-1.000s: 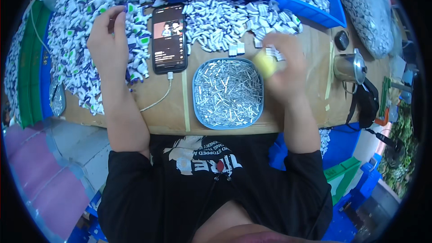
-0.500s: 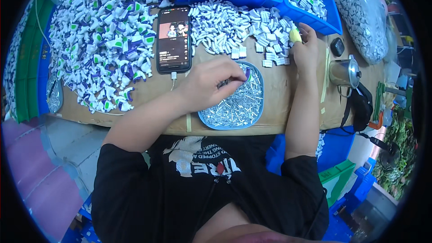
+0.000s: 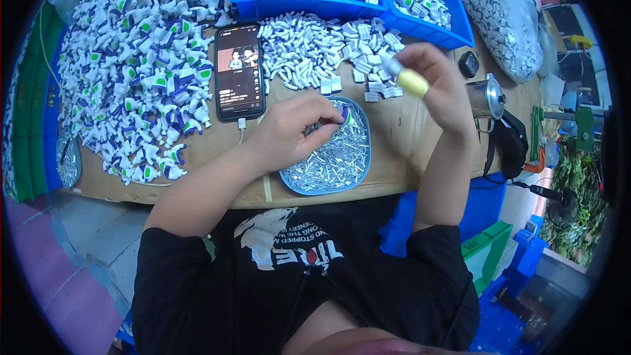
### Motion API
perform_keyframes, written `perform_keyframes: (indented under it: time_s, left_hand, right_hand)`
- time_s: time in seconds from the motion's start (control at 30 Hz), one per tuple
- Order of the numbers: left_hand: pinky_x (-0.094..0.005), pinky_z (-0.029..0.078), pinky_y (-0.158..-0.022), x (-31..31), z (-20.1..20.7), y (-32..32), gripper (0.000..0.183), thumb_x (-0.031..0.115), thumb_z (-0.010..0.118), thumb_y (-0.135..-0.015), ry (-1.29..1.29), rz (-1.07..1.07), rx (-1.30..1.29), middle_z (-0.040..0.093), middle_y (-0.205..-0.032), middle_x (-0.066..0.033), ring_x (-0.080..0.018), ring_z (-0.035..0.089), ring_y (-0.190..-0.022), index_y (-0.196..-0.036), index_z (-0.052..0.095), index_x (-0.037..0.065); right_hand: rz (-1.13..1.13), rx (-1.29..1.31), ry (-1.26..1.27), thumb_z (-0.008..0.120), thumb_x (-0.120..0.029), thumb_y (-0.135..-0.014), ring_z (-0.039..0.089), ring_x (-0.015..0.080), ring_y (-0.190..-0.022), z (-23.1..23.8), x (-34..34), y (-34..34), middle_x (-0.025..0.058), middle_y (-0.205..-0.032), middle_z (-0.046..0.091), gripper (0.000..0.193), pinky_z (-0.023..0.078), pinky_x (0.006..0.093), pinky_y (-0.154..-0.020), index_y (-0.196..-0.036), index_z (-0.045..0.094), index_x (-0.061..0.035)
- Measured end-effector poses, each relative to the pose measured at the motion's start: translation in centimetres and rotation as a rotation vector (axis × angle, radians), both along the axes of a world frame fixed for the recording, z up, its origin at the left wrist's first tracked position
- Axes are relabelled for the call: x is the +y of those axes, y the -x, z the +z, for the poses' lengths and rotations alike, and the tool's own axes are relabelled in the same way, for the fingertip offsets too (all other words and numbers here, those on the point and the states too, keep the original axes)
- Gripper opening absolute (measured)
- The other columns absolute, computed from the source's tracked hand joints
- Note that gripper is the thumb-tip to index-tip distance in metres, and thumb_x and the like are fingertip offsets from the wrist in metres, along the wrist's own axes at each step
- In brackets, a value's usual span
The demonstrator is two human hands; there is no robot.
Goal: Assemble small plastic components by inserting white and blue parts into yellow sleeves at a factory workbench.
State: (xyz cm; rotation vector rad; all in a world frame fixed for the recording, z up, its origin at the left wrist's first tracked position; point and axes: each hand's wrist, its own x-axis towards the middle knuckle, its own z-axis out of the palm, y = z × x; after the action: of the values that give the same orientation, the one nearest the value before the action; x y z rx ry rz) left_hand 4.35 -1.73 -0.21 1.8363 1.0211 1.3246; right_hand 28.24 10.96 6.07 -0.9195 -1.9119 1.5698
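My left hand [image 3: 292, 128] is closed, pinching a small purple, white and green plastic piece [image 3: 346, 115] at its fingertips. It rests over the near-left side of a blue tray [image 3: 367, 158] filled with thin metal pins [image 3: 332, 164]. Raised to the right of the tray, my right hand [image 3: 442, 92] has a yellow cover [image 3: 412, 83] on what looks like the thumb. Between its thumb and fingers sits a small white plastic piece [image 3: 392, 64], smeared by motion. Just beyond lies a pile of ribbed white pieces [image 3: 378, 85].
A lit phone [image 3: 238, 72] with a cable lies left of the tray. White-purple-green figure parts [image 3: 141, 72] heap on the left. Blue bins [image 3: 309, 8] of parts line the back. On the right are a metal cup [image 3: 486, 97], a small black case [image 3: 468, 64] and a bulging clear bag [image 3: 506, 33].
My right hand has lifted off the ribbed white pile with a white piece between its fingers. My left hand keeps its pinch over the tray. The whole view has shifted slightly.
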Motion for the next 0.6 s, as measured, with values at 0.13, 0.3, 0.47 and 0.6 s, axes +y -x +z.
perform_keyframes:
  time_s: [0.13, 0.3, 0.47, 0.6]
  left_hand:
    - [-0.0301, 0.050, -0.064, 0.3, 0.3, -0.2, 0.013, -0.001, 0.067, -0.077, -0.047, -0.014, 0.002, 0.061, -0.086, -0.0092, -0.0218, 0.062, -0.075, -0.090, 0.063, 0.001]
    - [-0.0280, 0.049, -0.066, -0.1, 0.6, -0.3, 0.012, 0.000, 0.065, -0.080, 0.012, 0.037, -0.005, 0.061, -0.086, -0.0097, -0.0194, 0.061, -0.076, -0.091, 0.062, 0.001]
    - [-0.0277, 0.048, -0.073, -0.3, -1.3, -0.6, 0.012, 0.004, 0.060, -0.087, 0.265, 0.286, -0.235, 0.060, -0.089, -0.0080, -0.0152, 0.061, -0.080, -0.098, 0.057, 0.000]
    - [-0.0299, 0.048, -0.076, -0.1, -2.1, -0.5, 0.016, 0.009, 0.053, -0.093, 0.328, 0.320, -0.297, 0.059, -0.092, -0.0099, -0.0163, 0.061, -0.084, -0.105, 0.049, -0.001]
  right_hand:
    - [0.038, 0.147, -0.087, 0.058, -0.002, -0.085, 0.056, 0.0164, -0.102, 1.1, 1.8, -0.5, 0.0088, -0.110, 0.059, 0.032, 0.043, 0.0273, -0.088, -0.115, 0.051, 0.0019]
    - [-0.555, -0.019, -0.572, 0.050, 0.008, -0.082, 0.057, 0.0174, -0.100, 0.3, 2.2, 0.3, 0.0106, -0.111, 0.059, 0.035, 0.043, 0.0266, -0.088, -0.116, 0.054, 0.0006]
    - [0.531, -0.214, -0.715, 0.073, -0.011, -0.067, 0.057, 0.0227, -0.089, -0.5, -4.3, 3.9, 0.0040, -0.102, 0.060, 0.030, 0.043, 0.0348, -0.080, -0.096, 0.063, -0.0084]
    - [0.667, -0.367, -0.836, 0.069, -0.013, -0.062, 0.051, 0.0216, -0.094, -2.3, -7.2, 6.0, 0.0016, -0.094, 0.057, 0.037, 0.038, 0.0362, -0.080, -0.098, 0.063, -0.0112]
